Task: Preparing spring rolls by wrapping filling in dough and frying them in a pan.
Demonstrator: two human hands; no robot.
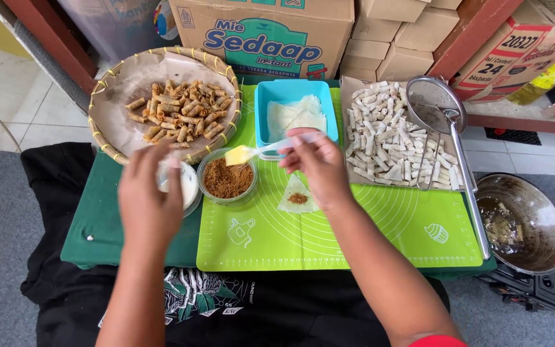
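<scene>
Starting at the left, the woven bamboo tray [107,90] already has a decent pile of browned fried rolls [181,119] on its paper liner, so a good batch looks finished. Just below it the left hand [149,199] hovers over a small clear bowl [187,183] of something white; its fingers are curled down, and I can't tell whether they're touching or gripping the bowl. Next is the clear tub of brown filling [227,178], pretty full. The right hand [316,164] pinches a small spatula [252,153] with a yellow tip, held over that tub. Right under it, on the green mat [354,225], sits one folded wrapper [297,196] with a dab of filling, not rolled yet, so that's the piece in progress I'd say. The blue container [271,103] behind holds more wrapper sheets. Further right a paper-lined tray has loads of pale uncooked rolls [387,135], a wire skimmer [435,106] lying partly on them. Far right, the dark wok [534,218] holds oil and bits but no rolls, so lots of frying looks left.
</scene>
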